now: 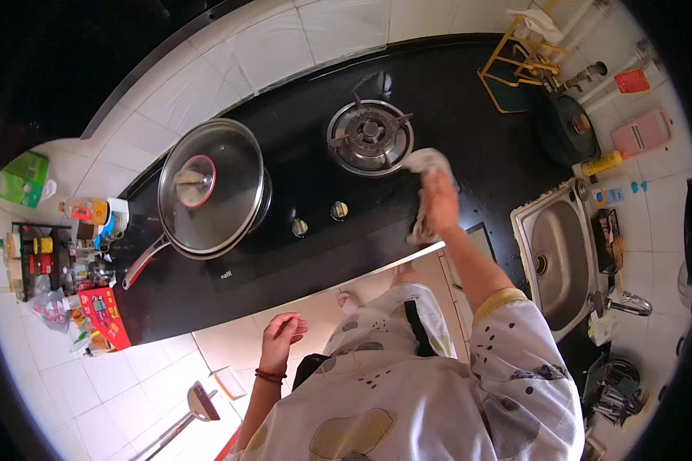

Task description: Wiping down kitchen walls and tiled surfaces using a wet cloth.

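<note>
My right hand (pixel 440 199) is pressed on a pale, crumpled cloth (pixel 429 160) at the black cooktop, just right of the gas burner (pixel 371 132). The cloth bunches out above and below my fingers. Away from the counter, my left hand (pixel 282 339) hangs in front of its edge with fingers loosely curled and nothing visible in it; a dark bead bracelet circles that wrist. Two control knobs (pixel 339 211) sit on the cooktop between the burner and a lidded frying pan (pixel 207 184). The pan's glass lid has a red-rimmed knob, and its handle points to the lower left.
A stainless sink (pixel 559 259) with a faucet (pixel 628 302) is at the right. Behind it stand a dark lidded pot (pixel 568 129) and a yellow folding rack (pixel 516 72). Bottles, jars and a red box (pixel 105 317) crowd the left end. A broom (pixel 202 401) lies low left.
</note>
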A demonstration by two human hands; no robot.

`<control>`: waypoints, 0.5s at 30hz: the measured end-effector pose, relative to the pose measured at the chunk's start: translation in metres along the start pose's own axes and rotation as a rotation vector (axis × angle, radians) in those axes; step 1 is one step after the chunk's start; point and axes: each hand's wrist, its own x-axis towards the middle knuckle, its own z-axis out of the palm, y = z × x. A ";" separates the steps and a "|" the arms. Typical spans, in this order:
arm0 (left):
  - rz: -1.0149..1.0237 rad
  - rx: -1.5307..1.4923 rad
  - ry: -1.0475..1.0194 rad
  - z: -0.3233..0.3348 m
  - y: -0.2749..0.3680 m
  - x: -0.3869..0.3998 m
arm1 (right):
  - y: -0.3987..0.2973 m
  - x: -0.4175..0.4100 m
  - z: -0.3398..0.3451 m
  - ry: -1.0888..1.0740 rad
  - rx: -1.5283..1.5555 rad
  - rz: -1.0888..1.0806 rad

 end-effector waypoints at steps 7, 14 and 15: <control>-0.069 -0.154 0.158 -0.002 -0.025 -0.025 | -0.040 -0.016 0.013 0.076 0.168 -0.212; -0.167 -0.276 0.227 0.032 -0.032 -0.043 | -0.119 0.038 0.013 -0.265 0.421 -0.507; -0.164 -0.295 0.259 0.036 -0.031 -0.042 | -0.128 0.052 0.020 -0.295 0.486 -0.571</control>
